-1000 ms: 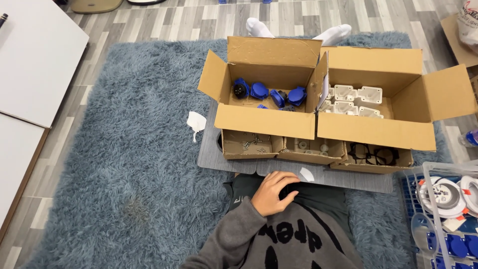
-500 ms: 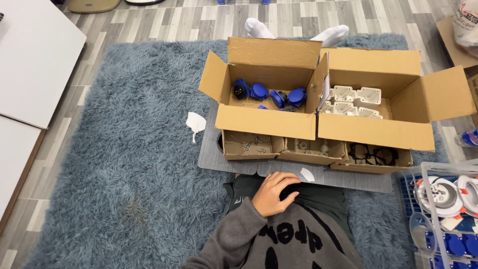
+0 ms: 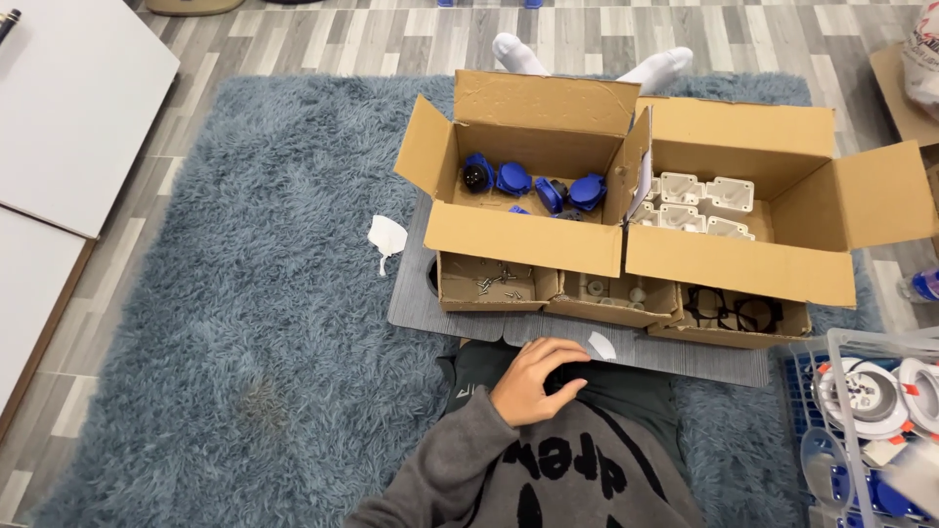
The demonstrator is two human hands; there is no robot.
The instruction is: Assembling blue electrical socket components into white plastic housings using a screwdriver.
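Left hand (image 3: 533, 381) flat on dark trousers (image 3: 626, 391), fingers (image 3: 562, 350) slightly spread, holding nothing; paper scrap (image 3: 602, 345) just beyond fingertips; right hand unseen

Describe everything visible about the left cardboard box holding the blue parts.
The left cardboard box is plain brown corrugated card, open at the top, its flaps splayed outward and its rear flap upright. It stands upright on a grey board laid over the shaggy blue rug. Inside lie several blue plastic parts, some with dark centres. Its right side stands against the right cardboard box; a small tray of screws sits against its front. No hand touches it.
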